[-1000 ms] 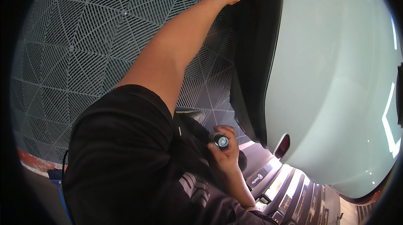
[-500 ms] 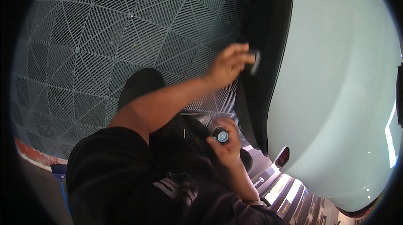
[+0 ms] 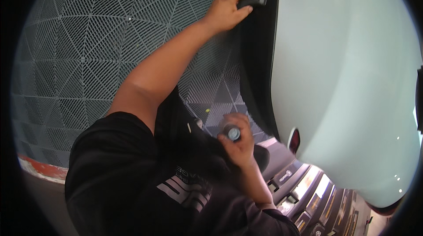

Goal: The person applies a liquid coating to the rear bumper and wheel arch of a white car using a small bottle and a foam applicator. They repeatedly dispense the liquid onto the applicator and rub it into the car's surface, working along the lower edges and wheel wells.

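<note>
My left hand [image 3: 224, 11] is stretched out to the top of the view, grip closed around a small dark pad [image 3: 253, 0], thumb under, fingers over the top. The pad is pressed against the black trim [image 3: 260, 59] that runs along the edge of the pale green car body [image 3: 352, 81]. It looks soft and light, probably a foam block; I'd judge it squashes easily, so hold it by the long sides and keep the flat face on the trim. My right hand [image 3: 238, 143] sits low near my chest, grip wrapped around a small bottle [image 3: 232, 133] with a round grey cap facing up. I take it for light, smooth plastic, maybe slick if wet; hold around the body. Grey grid floor [image 3: 97, 59] below, black shirt [image 3: 145, 183] in the foreground.
</note>
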`<state>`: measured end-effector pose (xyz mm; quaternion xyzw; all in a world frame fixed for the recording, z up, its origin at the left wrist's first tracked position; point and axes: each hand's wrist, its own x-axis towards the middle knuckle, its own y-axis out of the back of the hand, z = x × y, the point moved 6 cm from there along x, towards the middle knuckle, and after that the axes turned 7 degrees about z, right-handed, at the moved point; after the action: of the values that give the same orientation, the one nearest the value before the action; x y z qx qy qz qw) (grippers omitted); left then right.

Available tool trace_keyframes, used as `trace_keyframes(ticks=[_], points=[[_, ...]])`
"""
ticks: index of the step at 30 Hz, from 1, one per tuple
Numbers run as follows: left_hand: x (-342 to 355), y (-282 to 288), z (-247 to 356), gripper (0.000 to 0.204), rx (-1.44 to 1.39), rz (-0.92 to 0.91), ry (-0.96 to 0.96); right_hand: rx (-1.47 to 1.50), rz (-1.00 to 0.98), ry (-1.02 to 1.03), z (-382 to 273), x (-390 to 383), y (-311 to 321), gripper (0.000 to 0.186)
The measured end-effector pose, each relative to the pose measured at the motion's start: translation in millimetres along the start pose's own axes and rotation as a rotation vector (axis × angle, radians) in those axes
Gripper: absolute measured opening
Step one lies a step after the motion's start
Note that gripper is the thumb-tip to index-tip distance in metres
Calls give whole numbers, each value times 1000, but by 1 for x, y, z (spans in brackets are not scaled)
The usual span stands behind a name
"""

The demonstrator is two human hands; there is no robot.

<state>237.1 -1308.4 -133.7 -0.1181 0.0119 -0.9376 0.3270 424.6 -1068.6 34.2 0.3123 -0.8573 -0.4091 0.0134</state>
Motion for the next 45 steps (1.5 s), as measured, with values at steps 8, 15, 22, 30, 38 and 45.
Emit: trace_keyframes(ticks=[8, 15, 22, 30, 38, 45], points=[[-161, -26, 40, 58, -106, 6, -34, 165, 160, 75, 3, -38, 19, 57], [-199, -41, 61, 57, 15, 51, -44, 179, 241, 232, 11, -98, 21, 57], [-175, -37, 72, 78, -424, -10, 751, 244, 301, 279, 27, -163, 51, 53], [-252, -84, 139, 63, -611, 91, 948, 260, 457, 243, 71, -206, 85, 55], [-341, -117, 180, 73, -426, -252, 515, 526, 529, 171, 127, -236, 87, 59], [-292, -80, 92, 59, 19, 69, 164, 499, 519, 159, 148, -256, 87, 56]])
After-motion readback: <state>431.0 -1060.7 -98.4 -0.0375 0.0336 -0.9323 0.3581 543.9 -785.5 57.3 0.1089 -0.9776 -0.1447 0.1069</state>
